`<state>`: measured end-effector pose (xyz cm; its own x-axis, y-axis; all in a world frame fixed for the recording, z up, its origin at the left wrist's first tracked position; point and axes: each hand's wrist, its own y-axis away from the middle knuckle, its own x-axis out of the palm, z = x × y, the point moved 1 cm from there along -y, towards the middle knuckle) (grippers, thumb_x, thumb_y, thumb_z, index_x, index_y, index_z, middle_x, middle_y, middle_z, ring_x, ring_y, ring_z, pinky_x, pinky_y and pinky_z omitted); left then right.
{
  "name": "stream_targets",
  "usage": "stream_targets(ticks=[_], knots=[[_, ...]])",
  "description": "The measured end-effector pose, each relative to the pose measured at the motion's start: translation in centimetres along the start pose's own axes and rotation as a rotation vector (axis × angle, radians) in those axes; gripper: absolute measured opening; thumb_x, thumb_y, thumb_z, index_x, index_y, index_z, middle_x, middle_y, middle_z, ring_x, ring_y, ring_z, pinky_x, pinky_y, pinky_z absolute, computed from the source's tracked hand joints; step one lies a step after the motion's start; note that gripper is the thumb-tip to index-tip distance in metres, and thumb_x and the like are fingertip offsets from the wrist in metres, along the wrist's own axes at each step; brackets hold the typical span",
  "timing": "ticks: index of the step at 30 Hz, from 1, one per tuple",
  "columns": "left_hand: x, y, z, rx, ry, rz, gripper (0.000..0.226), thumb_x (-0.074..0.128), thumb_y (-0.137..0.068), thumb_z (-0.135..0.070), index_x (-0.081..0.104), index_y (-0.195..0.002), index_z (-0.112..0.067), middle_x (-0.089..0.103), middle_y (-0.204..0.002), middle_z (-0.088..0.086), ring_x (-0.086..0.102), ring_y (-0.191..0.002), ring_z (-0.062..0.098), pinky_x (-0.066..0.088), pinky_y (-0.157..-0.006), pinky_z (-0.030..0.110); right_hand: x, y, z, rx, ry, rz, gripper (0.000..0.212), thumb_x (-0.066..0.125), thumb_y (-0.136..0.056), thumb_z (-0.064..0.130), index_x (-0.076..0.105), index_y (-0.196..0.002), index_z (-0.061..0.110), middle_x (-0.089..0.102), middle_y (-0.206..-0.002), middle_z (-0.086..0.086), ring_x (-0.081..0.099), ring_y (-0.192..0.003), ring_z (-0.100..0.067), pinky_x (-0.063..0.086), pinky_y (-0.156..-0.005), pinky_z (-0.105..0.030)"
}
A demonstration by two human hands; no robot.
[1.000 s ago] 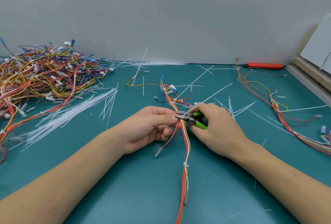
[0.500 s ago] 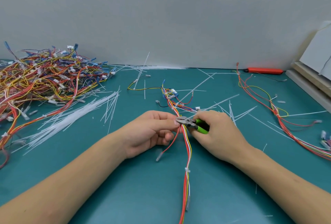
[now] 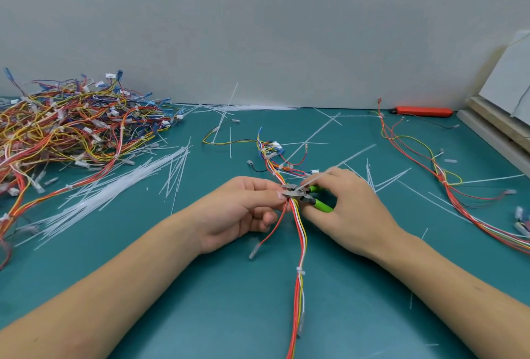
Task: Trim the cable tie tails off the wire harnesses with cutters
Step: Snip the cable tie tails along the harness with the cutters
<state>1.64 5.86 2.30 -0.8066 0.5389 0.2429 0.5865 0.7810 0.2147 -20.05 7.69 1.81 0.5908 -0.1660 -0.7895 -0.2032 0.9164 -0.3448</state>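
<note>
A wire harness of red, white, yellow and orange wires runs from the table's middle toward me. My left hand pinches the bundle just left of the cutters. My right hand grips green-handled cutters, whose metal jaws sit at the bundle against my left fingertips. A long white cable tie tail slants up and right from the jaws, over my right hand. Lower on the same bundle sits a white cable tie with no long tail.
A big heap of harnesses fills the left side. A spread of white tie tails lies beside it. Another harness lies at the right. An orange tool rests by the back wall. A wooden frame stands at the far right.
Both hands stay at the same spot on the bundle. The cutter jaws have shifted slightly at the tie, and the long tail now sticks out past my right hand.
</note>
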Motion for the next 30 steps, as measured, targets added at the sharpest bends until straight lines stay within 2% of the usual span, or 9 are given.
stream_targets(ticks=[5, 7, 10, 14, 16, 20, 27, 30], knots=[[0.0, 0.0, -0.1, 0.007, 0.005, 0.014, 0.009, 0.066, -0.095, -0.011, 0.074, -0.091, -0.013, 0.073, -0.087, 0.005, 0.049, -0.055, 0.008, 0.044, -0.055, 0.017, -0.4, 0.1, 0.3, 0.011, 0.028, 0.006, 0.023, 0.075, -0.081, 0.038, 0.07, -0.103, 0.034, 0.067, -0.094, 0.019, 0.058, -0.095, -0.009, 0.048, -0.086, -0.031], [0.0, 0.0, 0.0, 0.009, 0.02, 0.012, 0.004, 0.07, -0.092, -0.011, 0.073, -0.092, -0.012, 0.072, -0.087, 0.005, 0.049, -0.055, 0.008, 0.044, -0.054, 0.018, -0.7, 0.1, 0.3, 0.016, 0.04, 0.02, 0.022, 0.071, -0.08, 0.045, 0.069, -0.099, 0.034, 0.067, -0.091, 0.018, 0.059, -0.091, -0.007, 0.051, -0.084, -0.033], [-0.1, -0.1, 0.1, 0.008, 0.03, 0.022, 0.007, 0.072, -0.088, -0.014, 0.073, -0.094, -0.01, 0.071, -0.088, 0.006, 0.048, -0.055, 0.008, 0.044, -0.054, 0.018, -1.0, 0.3, 0.6, 0.027, 0.026, 0.024, 0.026, 0.063, -0.079, 0.054, 0.067, -0.1, 0.039, 0.068, -0.093, 0.023, 0.062, -0.095, -0.001, 0.053, -0.084, -0.032], [0.0, 0.0, 0.1, 0.003, 0.036, 0.013, 0.01, 0.072, -0.087, -0.015, 0.073, -0.095, -0.01, 0.071, -0.089, 0.007, 0.048, -0.055, 0.008, 0.044, -0.054, 0.018, -1.2, 0.7, 0.7, -0.006, 0.056, 0.09, 0.033, 0.057, -0.08, 0.051, 0.064, -0.111, 0.04, 0.065, -0.104, 0.026, 0.058, -0.103, 0.001, 0.051, -0.091, -0.029], [0.0, 0.0, 0.1, 0.006, 0.032, 0.016, 0.009, 0.072, -0.087, -0.016, 0.073, -0.095, -0.011, 0.07, -0.089, 0.007, 0.048, -0.055, 0.008, 0.043, -0.054, 0.018, -1.3, 0.8, 0.6, -0.016, 0.072, 0.133, 0.041, 0.055, -0.08, 0.049, 0.061, -0.119, 0.039, 0.062, -0.116, 0.025, 0.055, -0.114, -0.002, 0.049, -0.099, -0.029], [-0.1, 0.0, 0.2, 0.005, 0.033, 0.008, 0.014, 0.072, -0.087, -0.016, 0.071, -0.099, -0.009, 0.071, -0.086, 0.006, 0.049, -0.055, 0.008, 0.044, -0.054, 0.018, -1.2, 0.8, -0.3, -0.006, 0.133, 0.207, 0.059, 0.056, -0.082, 0.041, 0.051, -0.14, 0.033, 0.054, -0.138, 0.017, 0.044, -0.134, -0.007, 0.036, -0.115, -0.025], [0.0, 0.1, 0.0, 0.013, 0.031, 0.002, 0.016, 0.071, -0.087, -0.015, 0.07, -0.101, -0.007, 0.071, -0.084, 0.005, 0.05, -0.055, 0.009, 0.044, -0.054, 0.019, -0.7, 0.4, -0.8, 0.001, 0.129, 0.149, 0.036, 0.061, -0.083, 0.032, 0.06, -0.119, 0.027, 0.059, -0.118, 0.014, 0.05, -0.118, -0.013, 0.041, -0.104, -0.027], [0.1, 0.1, -0.1, 0.014, 0.02, 0.003, 0.013, 0.071, -0.087, -0.016, 0.074, -0.099, -0.01, 0.071, -0.089, 0.007, 0.049, -0.055, 0.009, 0.044, -0.054, 0.018, -0.4, 0.3, -0.7, -0.001, 0.141, 0.099, 0.026, 0.064, -0.083, 0.027, 0.062, -0.109, 0.024, 0.061, -0.105, 0.012, 0.051, -0.106, -0.017, 0.044, -0.097, -0.034]])
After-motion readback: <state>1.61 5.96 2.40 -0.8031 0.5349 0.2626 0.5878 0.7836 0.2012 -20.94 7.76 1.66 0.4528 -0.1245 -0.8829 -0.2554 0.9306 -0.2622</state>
